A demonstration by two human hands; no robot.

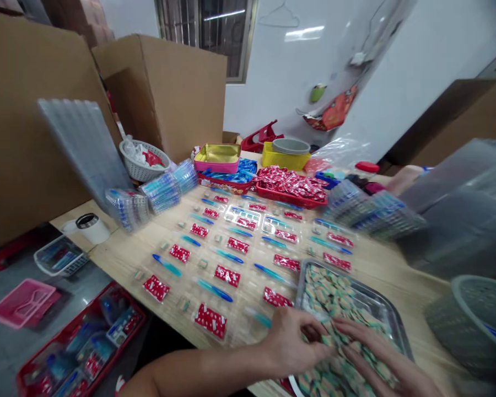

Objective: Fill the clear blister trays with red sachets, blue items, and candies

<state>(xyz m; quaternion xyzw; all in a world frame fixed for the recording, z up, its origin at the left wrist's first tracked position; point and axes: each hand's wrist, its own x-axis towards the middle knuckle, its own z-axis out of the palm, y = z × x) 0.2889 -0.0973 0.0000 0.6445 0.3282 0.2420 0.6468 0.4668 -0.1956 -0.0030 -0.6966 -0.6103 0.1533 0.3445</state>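
Note:
A metal tray (pixel 397 317) at the lower right holds a heap of small green-and-beige striped pieces (pixel 334 289), which look like erasers. Over its near left part is my left hand (pixel 295 339), with thumb and fingers curled together; what they pinch, if anything, is too blurred to name. Beside it my right hand (pixel 382 358) reaches in from the right, fingers stretched out low over the pieces. Rows of clear plastic blister trays (pixel 242 218) cover the table, most with a blue pen (pixel 215 289), a red dotted packet (pixel 210 321) and a small striped piece.
At the back stand a red tray of dotted packets (pixel 291 184), a heap of blue pens (pixel 242 172) under a pink tin (pixel 217 160), and a yellow basket (pixel 285 158). Stacked blisters (pixel 161 190) flank both sides. A grey basket (pixel 471 325) is at right, a white cup (pixel 93 229) at left.

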